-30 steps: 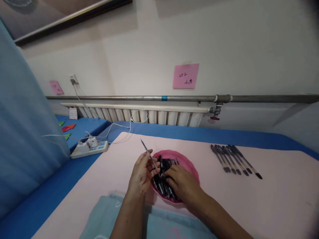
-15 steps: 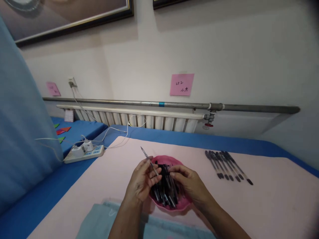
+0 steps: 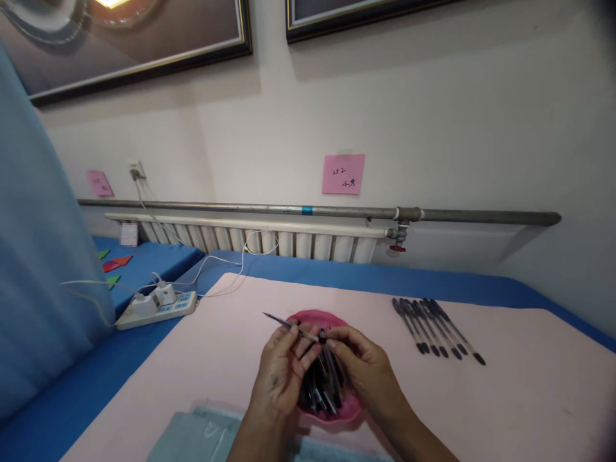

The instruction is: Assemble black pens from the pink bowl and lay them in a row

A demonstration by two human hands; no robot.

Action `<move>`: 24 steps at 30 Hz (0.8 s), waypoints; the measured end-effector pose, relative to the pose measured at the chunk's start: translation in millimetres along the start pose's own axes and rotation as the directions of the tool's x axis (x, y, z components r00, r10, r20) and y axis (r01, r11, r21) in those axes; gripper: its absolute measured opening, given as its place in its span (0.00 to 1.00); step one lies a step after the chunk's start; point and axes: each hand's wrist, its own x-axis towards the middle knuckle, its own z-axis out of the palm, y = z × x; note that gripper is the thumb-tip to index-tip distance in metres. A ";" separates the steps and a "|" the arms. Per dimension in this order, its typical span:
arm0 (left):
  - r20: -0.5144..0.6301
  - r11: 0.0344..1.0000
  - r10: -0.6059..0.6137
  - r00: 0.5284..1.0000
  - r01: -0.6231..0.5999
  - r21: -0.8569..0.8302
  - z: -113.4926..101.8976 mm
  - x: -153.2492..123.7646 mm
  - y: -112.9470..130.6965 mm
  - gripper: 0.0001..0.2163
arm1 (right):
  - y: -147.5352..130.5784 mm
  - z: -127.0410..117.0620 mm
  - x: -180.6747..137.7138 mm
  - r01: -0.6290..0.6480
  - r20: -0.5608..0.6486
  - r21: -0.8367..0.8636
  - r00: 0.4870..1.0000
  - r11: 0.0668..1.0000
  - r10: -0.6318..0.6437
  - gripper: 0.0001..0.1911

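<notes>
My left hand (image 3: 279,369) pinches a slim clear pen (image 3: 278,319), its bare tip pointing up and left. My right hand (image 3: 368,362) is closed at the pen's rear end, thumb and forefinger on a small black pen part (image 3: 323,337) that meets or nearly meets the barrel; the fingers partly hide it. Both hands are over a pink bowl (image 3: 353,410) with a scalloped rim. Many dark and clear pen pieces (image 3: 320,394) lie heaped inside it. To the right, several assembled-looking pens (image 3: 436,327) with black ends lie side by side in a slanted row.
Pink paper (image 3: 192,359) covers the blue table (image 3: 62,391). Folded light-blue cloth (image 3: 192,433) lies at the near edge. A power strip (image 3: 163,311) with chargers and white cables stands at left, near a blue curtain (image 3: 43,256). A radiator (image 3: 298,245) runs behind.
The pen in my left hand has tipped from steep to nearly level. My right hand has brought the black part to its rear end. The camera view has shifted slightly.
</notes>
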 end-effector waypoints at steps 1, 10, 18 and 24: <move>0.001 1.000 0.005 1.000 -0.005 -0.001 2.0 -1.2 -1.0 0.03 | 0.8 0.1 -0.2 0.006 -0.005 0.000 1.000 1.000 -0.006 0.09; -0.054 0.998 0.052 0.997 -0.053 -0.016 11.1 -5.4 -7.0 0.04 | 0.6 2.7 -3.5 0.073 0.008 -0.081 0.997 0.994 -0.073 0.07; -0.041 0.997 0.075 0.996 -0.075 0.021 10.8 -5.9 -8.6 0.06 | 0.8 -3.8 -7.8 0.524 0.180 -0.443 0.847 0.728 -0.500 0.07; -0.017 0.995 0.083 0.996 -0.082 0.050 6.4 -2.5 -9.2 0.08 | 1.1 -5.4 -5.9 0.520 0.222 -0.497 0.850 0.695 -0.477 0.08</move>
